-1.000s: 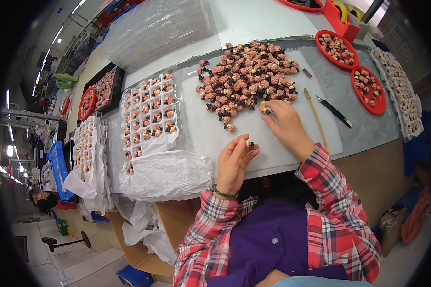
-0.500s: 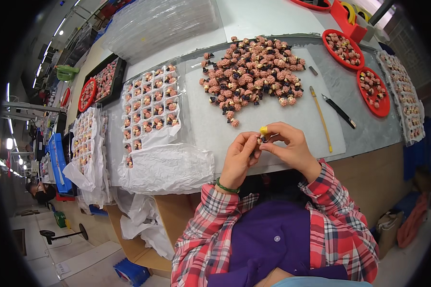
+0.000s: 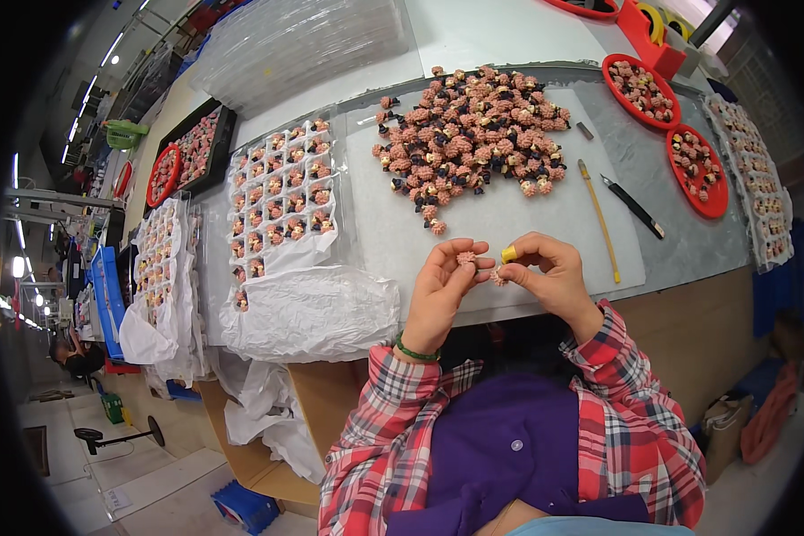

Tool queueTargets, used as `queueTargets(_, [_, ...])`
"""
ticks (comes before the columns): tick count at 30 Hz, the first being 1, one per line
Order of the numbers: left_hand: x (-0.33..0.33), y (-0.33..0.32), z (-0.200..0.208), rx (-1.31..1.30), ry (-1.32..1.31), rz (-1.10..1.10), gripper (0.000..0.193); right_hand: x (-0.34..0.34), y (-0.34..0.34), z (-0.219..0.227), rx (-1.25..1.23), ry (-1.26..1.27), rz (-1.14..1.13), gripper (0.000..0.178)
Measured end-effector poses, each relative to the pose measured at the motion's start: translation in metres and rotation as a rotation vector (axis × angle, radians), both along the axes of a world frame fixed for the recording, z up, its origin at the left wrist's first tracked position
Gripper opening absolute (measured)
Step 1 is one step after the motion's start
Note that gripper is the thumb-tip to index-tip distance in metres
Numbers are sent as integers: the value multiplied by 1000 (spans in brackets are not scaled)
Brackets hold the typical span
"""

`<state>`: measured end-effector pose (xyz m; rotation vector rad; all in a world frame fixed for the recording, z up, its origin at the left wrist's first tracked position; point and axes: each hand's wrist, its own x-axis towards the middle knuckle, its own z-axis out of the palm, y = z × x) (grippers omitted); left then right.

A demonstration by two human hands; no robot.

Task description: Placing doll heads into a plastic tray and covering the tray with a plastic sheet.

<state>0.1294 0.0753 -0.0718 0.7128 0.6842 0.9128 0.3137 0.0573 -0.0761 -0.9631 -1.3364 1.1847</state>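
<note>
My left hand (image 3: 439, 290) is closed on a small pink, bumpy figurine (image 3: 465, 258), pinched between thumb and fingers near the table's front edge. Close beside it, my right hand (image 3: 552, 279) pinches another small pink figurine (image 3: 498, 278); a yellow wrap (image 3: 509, 255) covers one of its fingertips. The fingers hide much of both pieces. Farther back lies a big pile of similar figurines (image 3: 473, 134), pink with dark and cream parts, on a white sheet (image 3: 384, 214). To the left, a clear compartment tray (image 3: 281, 192) lined with white tissue paper (image 3: 317, 313) holds rows of these pieces.
Right of the pile lie a thin brush (image 3: 599, 223), a black pen-like knife (image 3: 632, 207) and a small grey block (image 3: 584, 131). Red dishes (image 3: 722, 201) of figurines and another filled tray (image 3: 752, 170) stand farther right. Stacked clear trays (image 3: 304, 49) rise at the back left.
My hands have drawn slightly apart, the right one shifting a little to the right. A figurine now shows in each hand, where they were together before. The pile looks unchanged.
</note>
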Motion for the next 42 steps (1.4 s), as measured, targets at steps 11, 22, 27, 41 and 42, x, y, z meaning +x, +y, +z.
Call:
queueTargets(11, [2,-13,3,356,278,-20,47,-19,-1,-2,-260,118,-14,11])
queueTargets(22, [-129,14,51,726,1064,594,41,-17,0,-10,-259,41,-12,21])
queueTargets(27, [-223,60,9,740,1630,735,42,-26,-3,-2,-245,60,15,21])
queueTargets(41, [-207,60,-33,395,2147,254,80,-31,24,15,-21,-350,12,18])
queueTargets(42, [-206,59,-31,403,2145,253,80,-34,31,20,114,-516,7,19])
